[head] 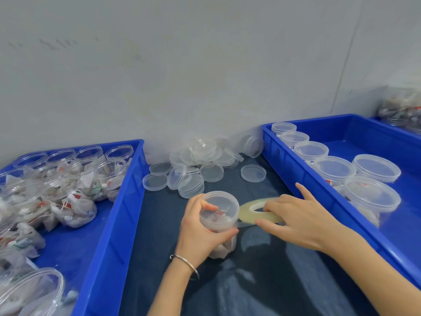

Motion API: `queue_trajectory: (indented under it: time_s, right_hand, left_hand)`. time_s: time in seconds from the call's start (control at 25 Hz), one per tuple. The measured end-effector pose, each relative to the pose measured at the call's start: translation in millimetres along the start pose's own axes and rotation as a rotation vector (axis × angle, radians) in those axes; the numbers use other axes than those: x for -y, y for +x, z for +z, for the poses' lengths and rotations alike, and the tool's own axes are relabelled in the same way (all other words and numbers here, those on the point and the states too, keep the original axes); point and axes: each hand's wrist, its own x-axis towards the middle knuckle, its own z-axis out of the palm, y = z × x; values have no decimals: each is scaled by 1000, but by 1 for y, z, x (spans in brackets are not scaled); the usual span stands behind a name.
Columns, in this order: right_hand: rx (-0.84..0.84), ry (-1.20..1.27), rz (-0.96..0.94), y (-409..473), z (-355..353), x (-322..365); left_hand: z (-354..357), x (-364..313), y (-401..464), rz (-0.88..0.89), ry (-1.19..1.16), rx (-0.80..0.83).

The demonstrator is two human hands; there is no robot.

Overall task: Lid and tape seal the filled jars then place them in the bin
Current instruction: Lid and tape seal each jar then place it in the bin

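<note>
The left hand (200, 229) curls round a clear round plastic jar (219, 222), fingers over its far side and thumb across the front wall just under the lid (219, 202). The jar stands upright on the dark, glossy surface (262, 281) between two blue bins, and is packed with pale gauzy sachets. The lid is a smooth, translucent disc, seated on top.

The right hand (293, 221) pinches a flat roll of yellowish clear tape (259, 213), with fingers through its core and the forefinger stretched out. A thin strip runs from the roll to the jar's wall below the lid.

Behind lies a loose heap of shallow clear lids (200, 165). The left bin (127, 201) of rigid plastic holds open jars and sachets; the right bin (280, 160) holds lidded jars in a row.
</note>
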Motion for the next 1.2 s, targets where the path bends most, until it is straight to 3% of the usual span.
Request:
queue_trajectory:
  time_s: [0.44, 0.8, 1.2]
  right_hand:
    - [-42, -37, 99, 4, -15, -30]
    - [-167, -183, 128, 43, 17, -11]
    - [-184, -144, 112, 73, 26, 22]
  left_hand:
    - [-27, 4, 0, -135, -105, 97]
    - [-37, 8, 0, -162, -148, 218]
    - [-45, 13, 2, -173, -225, 338]
